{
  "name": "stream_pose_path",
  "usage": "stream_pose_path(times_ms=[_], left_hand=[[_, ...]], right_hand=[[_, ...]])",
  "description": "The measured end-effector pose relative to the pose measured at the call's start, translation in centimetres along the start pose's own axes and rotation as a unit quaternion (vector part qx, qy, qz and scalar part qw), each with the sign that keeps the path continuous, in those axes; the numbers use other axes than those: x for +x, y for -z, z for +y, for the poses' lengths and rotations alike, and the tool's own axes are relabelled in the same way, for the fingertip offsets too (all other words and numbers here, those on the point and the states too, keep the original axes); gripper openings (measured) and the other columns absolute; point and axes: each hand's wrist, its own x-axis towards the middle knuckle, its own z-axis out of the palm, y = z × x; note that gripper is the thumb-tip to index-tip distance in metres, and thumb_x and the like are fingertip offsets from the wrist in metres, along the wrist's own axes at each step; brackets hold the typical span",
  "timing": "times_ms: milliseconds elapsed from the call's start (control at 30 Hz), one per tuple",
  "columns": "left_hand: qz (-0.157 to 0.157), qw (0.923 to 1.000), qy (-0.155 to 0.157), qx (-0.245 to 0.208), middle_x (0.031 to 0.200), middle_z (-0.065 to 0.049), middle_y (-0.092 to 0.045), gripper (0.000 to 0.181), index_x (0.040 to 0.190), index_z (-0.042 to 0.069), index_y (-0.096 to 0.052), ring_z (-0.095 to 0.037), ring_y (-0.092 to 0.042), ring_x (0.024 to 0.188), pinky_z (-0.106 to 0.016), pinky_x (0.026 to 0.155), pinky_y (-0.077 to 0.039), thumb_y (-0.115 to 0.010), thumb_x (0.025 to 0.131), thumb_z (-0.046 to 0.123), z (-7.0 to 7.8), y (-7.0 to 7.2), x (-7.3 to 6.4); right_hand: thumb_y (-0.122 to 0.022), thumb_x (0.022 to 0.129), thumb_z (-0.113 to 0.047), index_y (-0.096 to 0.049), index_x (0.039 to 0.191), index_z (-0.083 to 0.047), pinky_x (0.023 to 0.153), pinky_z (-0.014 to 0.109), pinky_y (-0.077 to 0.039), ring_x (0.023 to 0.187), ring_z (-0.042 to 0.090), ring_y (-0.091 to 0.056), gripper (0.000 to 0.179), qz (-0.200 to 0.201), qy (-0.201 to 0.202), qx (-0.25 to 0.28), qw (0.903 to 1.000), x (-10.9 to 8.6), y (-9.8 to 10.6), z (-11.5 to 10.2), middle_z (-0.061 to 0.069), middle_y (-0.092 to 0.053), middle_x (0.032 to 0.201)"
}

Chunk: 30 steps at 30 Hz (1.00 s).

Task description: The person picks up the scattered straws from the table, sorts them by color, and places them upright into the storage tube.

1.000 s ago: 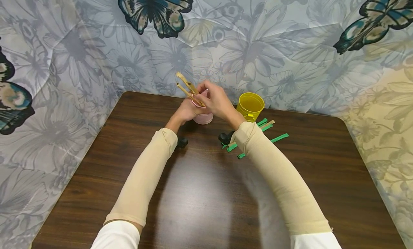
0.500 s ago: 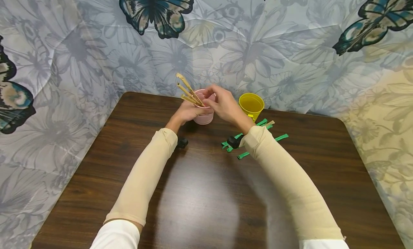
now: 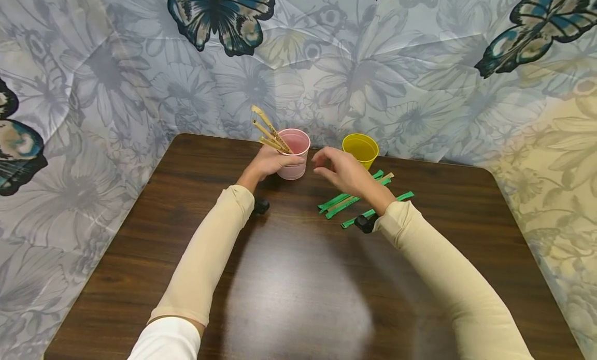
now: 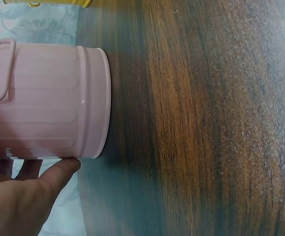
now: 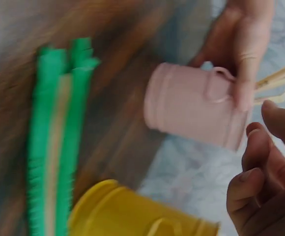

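My left hand (image 3: 270, 163) grips a small pink bucket (image 4: 49, 98), which stands upright at the back of the table; the thumb lies along its front near the rim. Several tan, narrow paper-wrapped sticks (image 3: 267, 127) lean out over the bucket's left rim. My right hand (image 3: 342, 168) hovers between the pink bucket and a yellow bucket (image 3: 360, 147), fingers loosely bent and holding nothing. Under and beside the right forearm lie several green-wrapped sticks (image 5: 39, 147), with a tan stick (image 5: 56, 147) between two of them.
The dark wood table (image 3: 298, 277) ends at the back against a butterfly-and-flower wall cloth (image 3: 261, 85). Close to that edge stands the yellow bucket, behind the green sticks. A black wrist camera (image 3: 366, 224) sits under the right wrist.
My right hand has let go of a tan stick at the pink bucket and moved right, away from its rim. The left hand has kept its grip on the bucket.
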Motion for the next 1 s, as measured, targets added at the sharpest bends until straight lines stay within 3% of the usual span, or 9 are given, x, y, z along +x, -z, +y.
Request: stream_pose_path(times_ms=[133,433,667,833,1000], left_hand=[[0.017,0.9998,-0.004,0.008,0.135,-0.011,-0.062,0.075,0.139,0.010,-0.054,-0.027,-0.060,0.124,-0.045,0.109,-0.049,-0.091,0.076,0.022,-0.9,0.0,0.5],[0.020,0.9997,-0.013,-0.003,0.131,-0.010,-0.064,0.072,0.136,0.011,-0.056,-0.025,-0.061,0.120,-0.044,0.105,-0.052,-0.092,0.075,0.021,-1.3,-0.1,0.8],[0.003,0.9999,-0.008,-0.010,0.137,-0.018,-0.060,0.073,0.141,0.003,-0.051,-0.032,-0.059,0.125,-0.045,0.107,-0.050,-0.088,0.079,0.013,0.1,-0.1,-0.1],[-0.002,1.0000,0.004,-0.008,0.141,-0.022,-0.058,0.074,0.144,0.000,-0.049,-0.033,-0.058,0.127,-0.043,0.107,-0.049,-0.086,0.080,0.009,1.3,-0.1,-1.0],[0.001,0.9999,0.010,-0.004,0.141,-0.020,-0.058,0.074,0.144,0.002,-0.049,-0.032,-0.058,0.128,-0.043,0.109,-0.049,-0.086,0.080,0.009,1.4,-0.2,-1.0]], right_hand=[[-0.069,0.098,-0.020,-0.064,0.118,-0.009,0.084,0.039,-0.055,0.093,0.023,-0.065,0.023,-0.040,-0.019,-0.034,0.9985,-2.0,-0.1,1.0,0.007,-0.071,0.112],[-0.071,0.097,-0.027,-0.068,0.111,-0.009,0.086,0.045,-0.057,0.101,0.028,-0.069,0.023,-0.081,-0.032,-0.101,0.9910,-5.8,-0.8,3.7,0.008,-0.070,0.109],[-0.070,0.098,-0.025,-0.071,0.112,-0.006,0.076,0.043,-0.057,0.090,0.026,-0.066,0.023,-0.094,-0.058,-0.128,0.9855,-7.6,-1.2,5.3,0.011,-0.066,0.110],[-0.067,0.100,-0.021,-0.071,0.113,-0.009,0.078,0.047,-0.058,0.096,0.028,-0.066,0.019,-0.103,-0.080,-0.140,0.9815,-8.1,-1.6,6.0,0.011,-0.064,0.115],[-0.065,0.101,-0.020,-0.071,0.112,-0.011,0.079,0.049,-0.058,0.098,0.029,-0.066,0.015,-0.097,-0.087,-0.139,0.9817,-8.6,-1.8,6.7,0.011,-0.064,0.116]])
